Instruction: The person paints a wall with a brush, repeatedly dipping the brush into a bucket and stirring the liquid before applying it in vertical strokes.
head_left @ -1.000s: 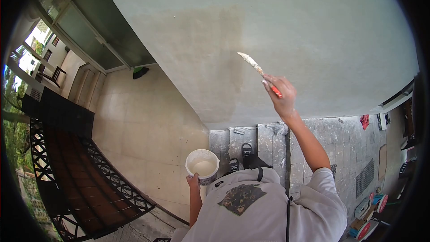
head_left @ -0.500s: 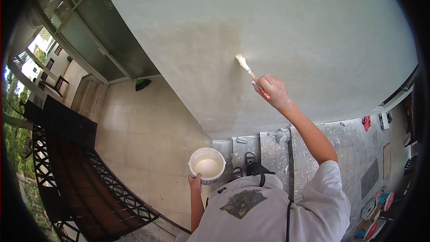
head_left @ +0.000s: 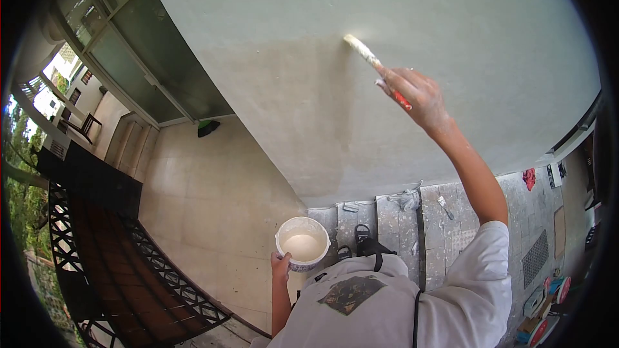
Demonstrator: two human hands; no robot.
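Observation:
My right hand (head_left: 418, 98) is closed around the red handle of a paintbrush (head_left: 364, 51). Its pale, coated bristles touch the wall (head_left: 464, 32) at the upper right corner of a darker, damp-looking patch (head_left: 296, 84). Down by my left side, my left hand (head_left: 280, 262) grips the rim of a white bucket (head_left: 278, 237). Cream-coloured liquid (head_left: 303, 246) fills part of the bucket, which is held nearly level. Whitish smears mark the fingers of my right hand.
Speckled steps (head_left: 393, 225) lie under my feet, with a scraper-like tool (head_left: 445, 207) and crumpled plastic (head_left: 406, 200) on them. A dark metal railing (head_left: 161, 254) curves along the left. A broom head (head_left: 207, 127) rests by the glass door (head_left: 138, 58). Red cloth (head_left: 529, 179) lies right.
My right hand has moved the brush up along the wall, from the patch's middle to its top edge. The bucket in my left hand has shifted slightly right and down in view.

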